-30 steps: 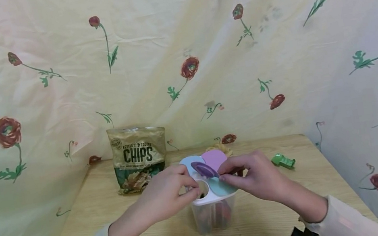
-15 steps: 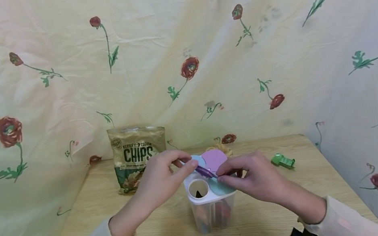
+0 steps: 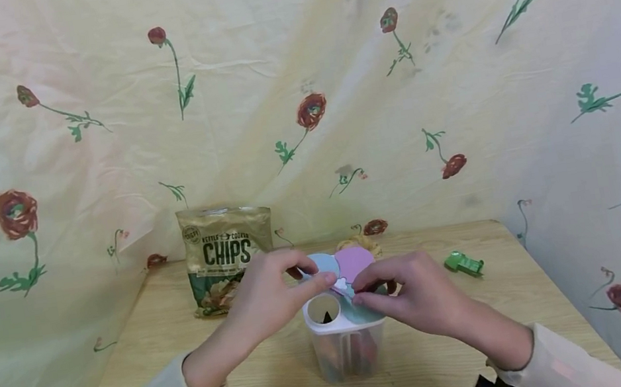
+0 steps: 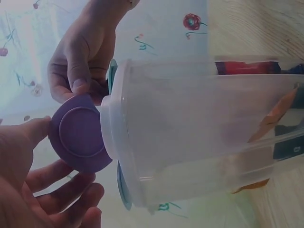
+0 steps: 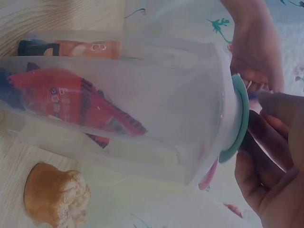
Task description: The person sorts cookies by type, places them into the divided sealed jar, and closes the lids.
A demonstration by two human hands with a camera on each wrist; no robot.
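- Since a second ago the purple flap (image 3: 341, 284) has swung up off its hole, so the round opening (image 3: 324, 309) in the white lid (image 3: 342, 322) now sits uncovered just under the left fingers.
- Left hand (image 3: 269, 300) has thumb and forefinger curled in, tips meeting the flap's edge; in the left wrist view the thumb (image 4: 28, 130) touches the rim of that purple flap (image 4: 78, 133) while the other fingers lie loosely curled below it.
- Right hand (image 3: 416, 295) is pinching down at the flap's hinge side, fingers pressed together on the lid, right over the teal flap (image 5: 240, 121).
- Clear container (image 3: 346, 349) stands on the table (image 3: 460, 345), directly beneath both sets of fingers, with packets inside.
- My take on doing this bit well: keep the right fingers steady on the lid so the tub doesn't tip, and push the flap near its free edge, not the hinge.
- Go gently, those little hinges look thin and might snap if forced.
- Chips bag (image 3: 227, 256) sits beyond the left knuckles, green clip (image 3: 464, 263) past the right ones.
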